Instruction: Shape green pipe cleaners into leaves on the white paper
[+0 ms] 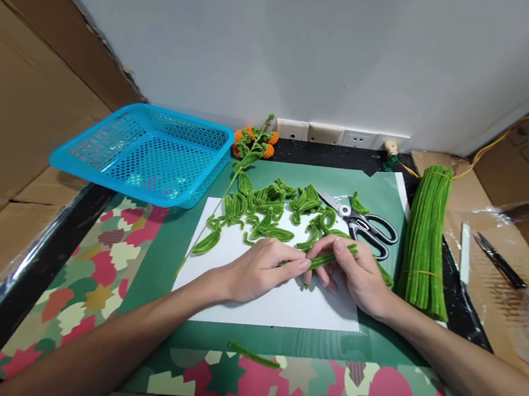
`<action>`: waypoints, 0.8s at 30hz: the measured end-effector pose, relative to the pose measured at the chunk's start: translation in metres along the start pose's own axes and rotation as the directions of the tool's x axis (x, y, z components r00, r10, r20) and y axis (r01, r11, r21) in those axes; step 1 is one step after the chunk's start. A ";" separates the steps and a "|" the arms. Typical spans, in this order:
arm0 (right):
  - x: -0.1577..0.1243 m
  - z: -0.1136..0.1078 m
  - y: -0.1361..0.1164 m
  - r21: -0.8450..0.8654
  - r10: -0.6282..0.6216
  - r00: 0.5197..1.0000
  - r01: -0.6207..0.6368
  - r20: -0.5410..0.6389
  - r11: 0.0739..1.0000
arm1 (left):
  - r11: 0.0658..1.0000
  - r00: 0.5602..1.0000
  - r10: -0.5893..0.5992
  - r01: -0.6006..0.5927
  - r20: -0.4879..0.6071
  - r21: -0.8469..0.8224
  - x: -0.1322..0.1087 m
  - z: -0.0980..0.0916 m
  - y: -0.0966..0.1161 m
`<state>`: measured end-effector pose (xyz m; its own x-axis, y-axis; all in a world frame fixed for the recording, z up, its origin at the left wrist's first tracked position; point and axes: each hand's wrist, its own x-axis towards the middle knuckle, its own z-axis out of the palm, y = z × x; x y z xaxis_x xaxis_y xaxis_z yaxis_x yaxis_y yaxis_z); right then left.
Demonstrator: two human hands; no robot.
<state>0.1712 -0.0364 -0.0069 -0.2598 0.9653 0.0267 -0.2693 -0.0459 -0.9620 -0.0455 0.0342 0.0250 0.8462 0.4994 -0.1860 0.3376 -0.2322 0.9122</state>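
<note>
Over a white sheet of paper [246, 310], my left hand [259, 271] pinches one end of a folded green pipe-cleaner leaf [323, 261] between thumb and fingers. My right hand [357, 278] has its fingers closed around the other end, partly hiding it. Behind my hands lies a loose heap of curled green pipe-cleaner leaves [268, 205]. Scissors [364, 227] with black and grey handles rest partly open beyond my right hand. To the left of the heap stretches a long green stem [229, 185] with leaves, its upper end beside orange flower heads [268, 151].
A blue perforated basket [183, 201] stands at the back left. At the right is a tied bundle of green pipe cleaners [427, 239], then a craft knife [500, 260] on cardboard. One short green piece [253, 356] lies near the front edge. Wall sockets [326, 134] line the back.
</note>
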 end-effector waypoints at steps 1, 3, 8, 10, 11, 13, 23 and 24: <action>0.001 0.000 0.000 0.006 0.001 1.000 -0.001 0.005 1.000 | 1.000 1.000 -0.008 0.008 -0.002 -0.005 0.000 0.000 0.000; 0.002 0.000 -0.001 0.012 -0.001 1.000 0.001 0.009 1.000 | 1.000 1.000 -0.020 0.020 -0.008 -0.024 0.001 0.000 -0.001; 0.003 -0.002 0.001 0.012 -0.017 1.000 0.018 -0.023 1.000 | 0.997 0.999 -0.048 0.046 -0.025 -0.056 0.002 0.002 0.000; 0.003 -0.001 0.002 0.003 -0.023 0.997 0.023 -0.076 1.000 | 0.996 0.997 -0.063 0.061 -0.037 -0.064 0.002 0.003 0.000; 0.003 -0.001 0.002 -0.001 -0.026 0.994 0.026 -0.109 1.000 | 0.995 0.996 -0.069 0.065 -0.051 -0.073 0.002 0.004 0.000; 0.003 0.001 0.002 -0.005 -0.033 0.983 0.033 -0.178 0.999 | 0.993 0.994 -0.075 0.066 -0.085 -0.096 0.002 0.005 -0.001; 0.006 0.002 0.008 0.027 -0.043 0.975 0.050 -0.216 0.998 | 0.998 0.992 -0.057 0.058 -0.110 0.003 -0.001 0.004 -0.003; 0.006 0.002 0.008 0.027 -0.046 0.975 0.053 -0.215 0.998 | 0.998 0.992 -0.058 0.056 -0.110 -0.014 -0.001 0.004 -0.004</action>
<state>0.1655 -0.0318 -0.0138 -0.0415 0.9991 0.0122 -0.3077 -0.0011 -0.9515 -0.0461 0.0312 0.0199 0.7748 0.6007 -0.1969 0.3788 -0.1918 0.9054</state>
